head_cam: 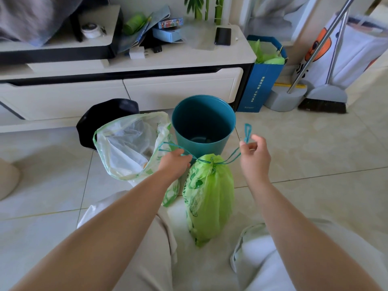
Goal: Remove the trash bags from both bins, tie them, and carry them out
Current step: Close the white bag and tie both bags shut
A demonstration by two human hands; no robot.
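Head view: cinched green trash bag (210, 196)

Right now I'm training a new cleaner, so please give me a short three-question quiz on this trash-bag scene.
1. True or false: the teal bin has a bag liner in it.
2. The mouth of the green bag is: A) cinched shut B) wide open C) folded over the bin rim.
3. Fill in: the left hand and the right hand each hold the blue ____.
Key: 1 false; 2 A; 3 drawstrings.
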